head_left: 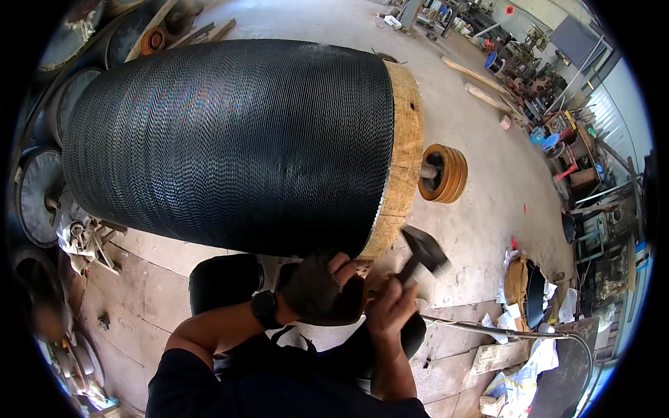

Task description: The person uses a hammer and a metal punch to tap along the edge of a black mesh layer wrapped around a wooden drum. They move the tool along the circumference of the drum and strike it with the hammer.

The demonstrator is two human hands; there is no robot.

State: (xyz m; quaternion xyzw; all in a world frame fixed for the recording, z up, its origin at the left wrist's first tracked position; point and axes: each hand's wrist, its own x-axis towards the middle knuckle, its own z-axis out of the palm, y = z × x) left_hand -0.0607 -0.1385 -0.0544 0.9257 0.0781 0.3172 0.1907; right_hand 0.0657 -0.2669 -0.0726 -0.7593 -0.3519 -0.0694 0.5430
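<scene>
A large cylinder (pixel 230 146) with a black, finely ridged surface lies across the view. Its right end has a pale wooden rim (pixel 404 139). My right hand (pixel 391 306) is closed around the handle of a hammer (pixel 425 251), whose dark head is raised beside the rim's lower end and slightly blurred. My left hand (pixel 317 285), in a dark glove with bare fingertips, is at the cylinder's lower right edge, close to the rim. Its fingers are bent together; whatever they pinch is hidden.
An orange-brown grooved pulley (pixel 446 174) sits on a shaft beyond the rim. Round dark drums (pixel 43 195) line the left side. A cable or hose (pixel 488 331) runs along the lower right, near a cardboard box (pixel 517 279) and papers. Timber beams (pixel 474 73) lie on the floor at upper right.
</scene>
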